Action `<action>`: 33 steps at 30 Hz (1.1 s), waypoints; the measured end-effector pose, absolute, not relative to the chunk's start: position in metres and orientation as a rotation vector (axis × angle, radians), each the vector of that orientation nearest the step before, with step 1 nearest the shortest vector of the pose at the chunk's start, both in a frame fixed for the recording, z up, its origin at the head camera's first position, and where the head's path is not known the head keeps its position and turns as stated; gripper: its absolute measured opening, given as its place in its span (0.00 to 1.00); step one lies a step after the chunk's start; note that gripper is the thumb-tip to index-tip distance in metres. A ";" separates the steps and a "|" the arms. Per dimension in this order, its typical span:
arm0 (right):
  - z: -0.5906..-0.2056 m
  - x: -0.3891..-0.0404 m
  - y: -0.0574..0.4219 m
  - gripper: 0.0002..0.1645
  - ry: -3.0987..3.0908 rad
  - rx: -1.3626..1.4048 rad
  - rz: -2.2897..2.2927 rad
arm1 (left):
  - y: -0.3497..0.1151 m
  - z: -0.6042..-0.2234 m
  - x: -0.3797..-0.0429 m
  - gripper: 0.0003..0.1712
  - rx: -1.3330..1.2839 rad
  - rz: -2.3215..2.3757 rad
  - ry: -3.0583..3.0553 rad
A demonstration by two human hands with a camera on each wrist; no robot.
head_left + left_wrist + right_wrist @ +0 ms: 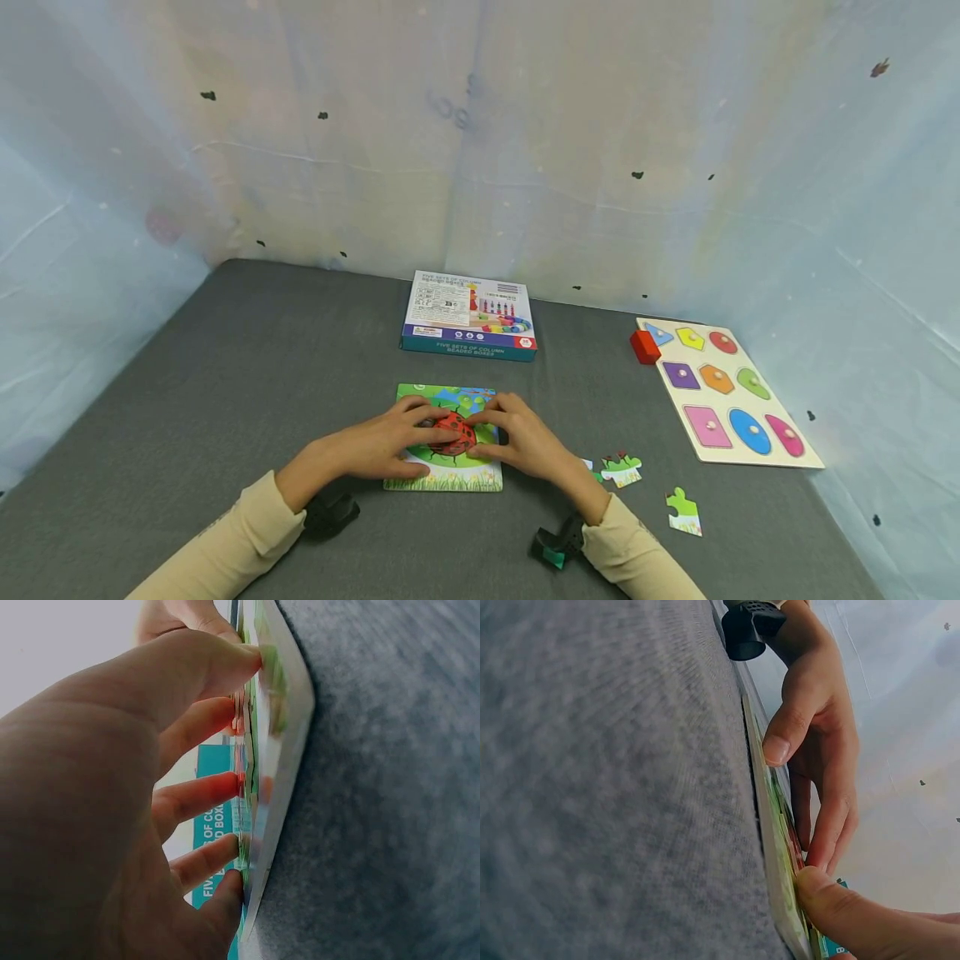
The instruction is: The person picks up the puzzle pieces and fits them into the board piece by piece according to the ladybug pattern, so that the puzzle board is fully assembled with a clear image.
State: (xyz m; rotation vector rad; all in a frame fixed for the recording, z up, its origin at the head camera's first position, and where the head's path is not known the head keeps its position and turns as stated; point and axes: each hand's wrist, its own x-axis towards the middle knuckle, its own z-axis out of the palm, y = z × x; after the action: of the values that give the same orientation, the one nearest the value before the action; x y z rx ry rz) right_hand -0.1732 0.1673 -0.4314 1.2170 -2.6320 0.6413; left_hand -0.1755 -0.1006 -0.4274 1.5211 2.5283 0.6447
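Observation:
A ladybug jigsaw puzzle (465, 479) lies on the grey table in front of me, its red spotted ladybug at the middle. From the left, my left hand (382, 442) reaches over it with fingers spread, fingertips on the ladybug and thumb on the lower left part of the picture. My right hand (528, 442) rests its thumb and fingertips on the ladybug's right side. In the right wrist view, the right thumb (821, 889) presses on the picture's surface close to the left fingertips. Piece edges stand slightly proud of the board in the left wrist view.
Loose puzzle pieces (621, 471) lie to the right, one piece (683, 512) farther off. A wooden shape board (701, 400) with knobbed shapes and a red block (645, 347) are at the far right. Behind the puzzle lies a flat box (470, 317).

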 end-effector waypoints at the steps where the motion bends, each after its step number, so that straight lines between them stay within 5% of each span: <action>1: -0.431 -0.173 0.167 0.23 -2.633 1.217 0.639 | -0.101 -0.427 -0.176 0.32 1.523 0.643 2.528; 33: -0.428 -0.186 0.192 0.26 -2.682 1.284 0.823 | -0.100 -0.428 -0.175 0.33 1.465 0.637 2.535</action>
State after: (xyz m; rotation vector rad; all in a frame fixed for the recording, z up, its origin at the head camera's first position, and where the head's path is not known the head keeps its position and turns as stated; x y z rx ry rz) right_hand -0.1856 0.1921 -0.4283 1.2841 -2.6823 0.8227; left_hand -0.1749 -0.0999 -0.4275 1.4651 2.5345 0.6373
